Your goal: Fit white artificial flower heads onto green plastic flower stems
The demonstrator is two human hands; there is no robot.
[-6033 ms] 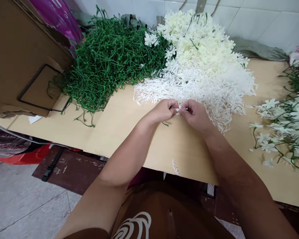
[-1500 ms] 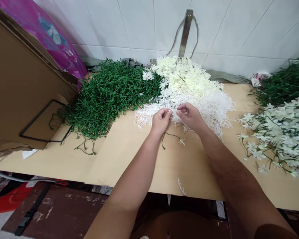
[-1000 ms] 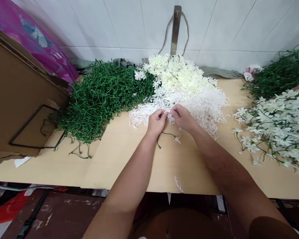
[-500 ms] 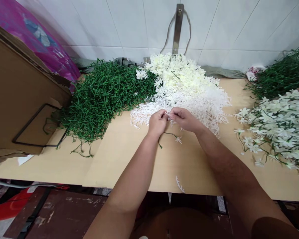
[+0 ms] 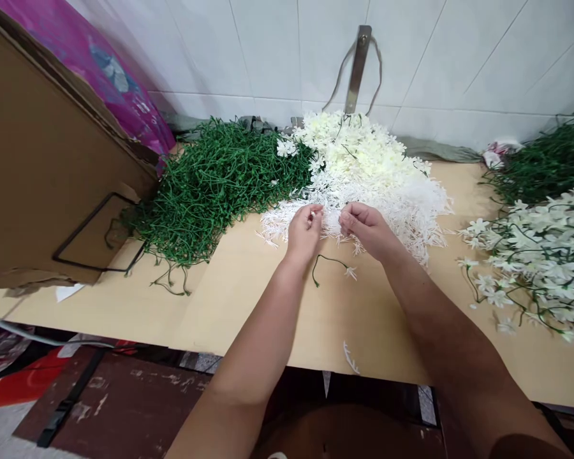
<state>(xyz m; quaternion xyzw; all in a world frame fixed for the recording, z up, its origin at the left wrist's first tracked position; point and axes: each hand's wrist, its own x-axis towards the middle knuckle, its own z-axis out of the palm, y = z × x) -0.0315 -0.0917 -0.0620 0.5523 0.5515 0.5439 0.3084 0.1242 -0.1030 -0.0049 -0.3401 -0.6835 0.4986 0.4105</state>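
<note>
Now both hands pinch white sprigs point(image 5: 330, 220); green stem point(image 5: 328, 260) below, long axis left-right, flower end right.

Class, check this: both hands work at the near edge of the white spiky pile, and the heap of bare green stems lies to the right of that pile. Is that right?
Not quite. In the head view both hands, left hand and right hand, are at the white spiky pile, but the heap of bare green stems lies to its left.
</note>
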